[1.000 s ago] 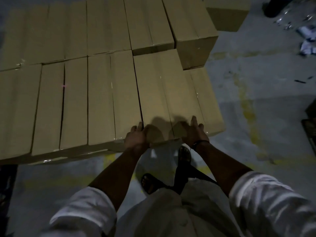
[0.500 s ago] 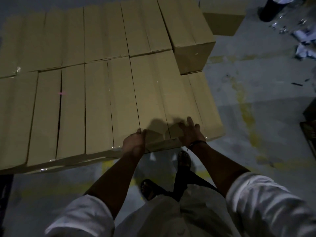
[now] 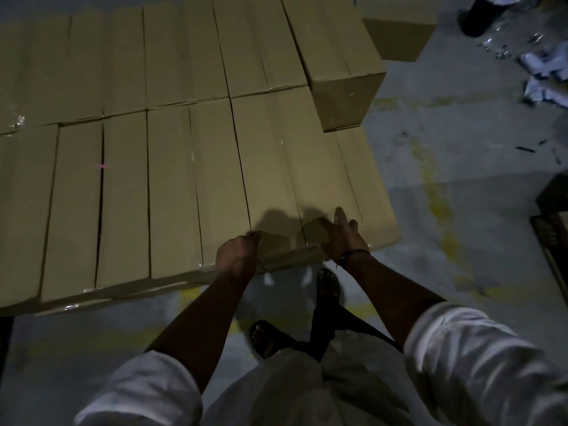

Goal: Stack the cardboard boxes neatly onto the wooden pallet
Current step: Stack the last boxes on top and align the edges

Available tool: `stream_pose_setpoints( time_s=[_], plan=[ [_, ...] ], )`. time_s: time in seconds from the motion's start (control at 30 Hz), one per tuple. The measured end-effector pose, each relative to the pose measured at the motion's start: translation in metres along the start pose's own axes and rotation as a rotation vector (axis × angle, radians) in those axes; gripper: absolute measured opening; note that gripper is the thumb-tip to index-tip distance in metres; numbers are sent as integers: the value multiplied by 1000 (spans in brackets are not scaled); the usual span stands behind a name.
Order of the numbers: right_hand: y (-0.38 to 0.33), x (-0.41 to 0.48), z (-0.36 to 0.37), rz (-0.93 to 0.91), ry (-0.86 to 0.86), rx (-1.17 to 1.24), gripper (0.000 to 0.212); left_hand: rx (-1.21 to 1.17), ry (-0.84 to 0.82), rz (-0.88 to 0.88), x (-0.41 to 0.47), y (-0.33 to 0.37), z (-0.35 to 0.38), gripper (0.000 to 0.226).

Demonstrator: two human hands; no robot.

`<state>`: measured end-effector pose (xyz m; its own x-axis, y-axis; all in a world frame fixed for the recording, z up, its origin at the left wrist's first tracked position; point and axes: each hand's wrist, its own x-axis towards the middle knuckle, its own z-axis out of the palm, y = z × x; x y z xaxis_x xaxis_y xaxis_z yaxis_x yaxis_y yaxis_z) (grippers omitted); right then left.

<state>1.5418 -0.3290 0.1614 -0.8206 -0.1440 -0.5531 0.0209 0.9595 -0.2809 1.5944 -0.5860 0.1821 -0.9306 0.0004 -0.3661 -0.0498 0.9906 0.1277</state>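
Note:
Tan cardboard boxes lie in tight rows as a flat layer; the pallet beneath is hidden. The near-row box (image 3: 273,167) at the right end of this layer is under both hands. My left hand (image 3: 236,256) is curled over its near left corner, fingers bent on the edge. My right hand (image 3: 341,235) lies flat on its near right corner, fingers spread and pointing away. A lower box (image 3: 368,192) sticks out to the right of it. One taller box (image 3: 335,56) stands at the back right.
Another box (image 3: 396,29) sits on the grey concrete floor (image 3: 461,179) beyond the stack. Torn paper scraps (image 3: 544,69) lie at the far right, and a dark object (image 3: 553,229) stands at the right edge. My sandalled feet (image 3: 267,336) are close to the stack's near edge.
Both hands have stayed at the box's near end. My left hand's fingers have curled from flat on top to bent over the edge. My right hand's fingers have spread.

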Motion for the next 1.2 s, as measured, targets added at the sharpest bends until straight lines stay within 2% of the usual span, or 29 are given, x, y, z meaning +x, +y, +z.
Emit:
stream_pose_setpoints(
  time_s=[0.67,0.93,1.2],
  plan=[
    [-3,1,-1,22,9,18,65,70,-44,-5,-4,7,-9,46],
    [-12,-4,11,46,59,-207,59,86,-41,-19,0,9,-20,46],
    [-10,-2,7,42,69,-157,52,93,-34,-12,1,11,-18,46]
  ],
)
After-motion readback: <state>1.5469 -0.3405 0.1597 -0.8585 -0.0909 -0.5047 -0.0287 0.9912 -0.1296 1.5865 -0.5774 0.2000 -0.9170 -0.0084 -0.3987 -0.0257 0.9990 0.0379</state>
